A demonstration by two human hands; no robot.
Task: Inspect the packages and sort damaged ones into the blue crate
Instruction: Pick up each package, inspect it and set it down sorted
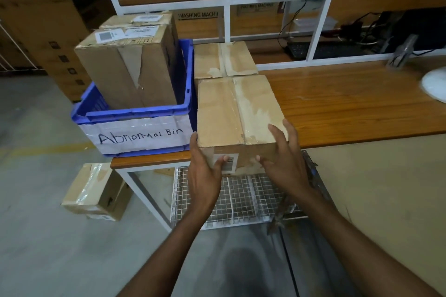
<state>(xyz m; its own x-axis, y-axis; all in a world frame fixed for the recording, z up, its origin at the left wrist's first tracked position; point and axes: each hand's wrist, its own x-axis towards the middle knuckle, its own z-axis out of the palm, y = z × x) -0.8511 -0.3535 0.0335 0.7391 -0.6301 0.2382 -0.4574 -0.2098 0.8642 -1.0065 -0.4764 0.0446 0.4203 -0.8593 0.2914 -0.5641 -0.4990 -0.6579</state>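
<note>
The taped cardboard box [231,108] lies at the near edge of the wooden table [350,99], just beside the blue crate [135,113]. The left hand [205,173] grips its near left corner, thumb on the barcode label. The right hand [284,159] grips the near right corner, fingers spread over the top.

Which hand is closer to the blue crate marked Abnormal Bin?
Left. The left hand grips the corner of the cardboard box beside the blue crate; the right hand holds its opposite corner, farther away.
</note>
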